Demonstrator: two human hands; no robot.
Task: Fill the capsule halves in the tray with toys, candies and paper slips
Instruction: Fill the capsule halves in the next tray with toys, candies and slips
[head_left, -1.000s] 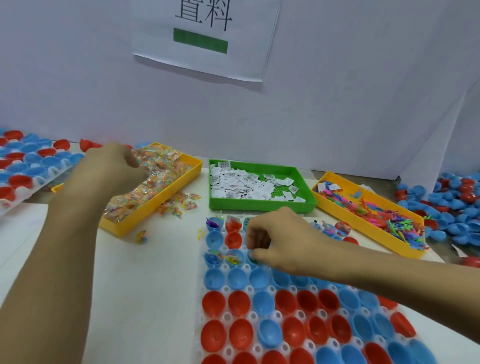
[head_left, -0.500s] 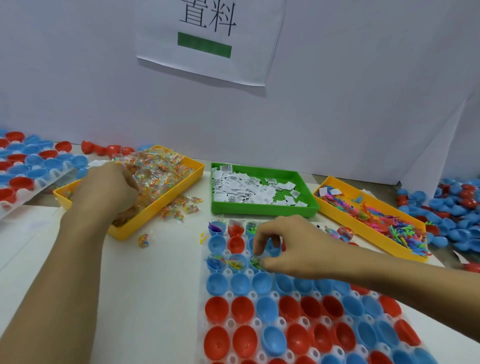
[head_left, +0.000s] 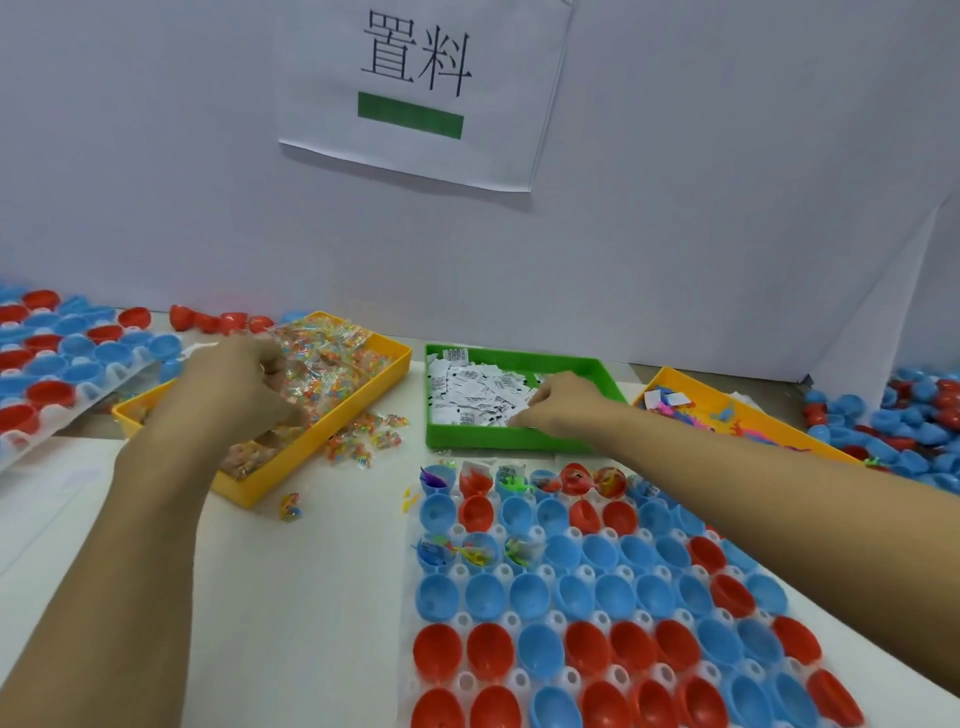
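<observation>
Head view: the capsule tray (head_left: 511, 621) on the table (head_left: 291, 613) holds fillings in only its far row and three halves two rows nearer; most halves sit empty. The left hand (head_left: 236, 387) curls into the candy bin (head_left: 387, 358) and the right hand (head_left: 558, 410) into the paper-slip bin (head_left: 602, 374), but whether either grips anything cannot be told.

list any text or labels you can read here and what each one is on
"置料" in large black characters, above a plain green bar: on the white paper sign fixed to the back wall.
Black print on the small paper slips in the green tray: too small and blurred to read.
Candy wrappers in the yellow tray: no print can be made out.
</observation>
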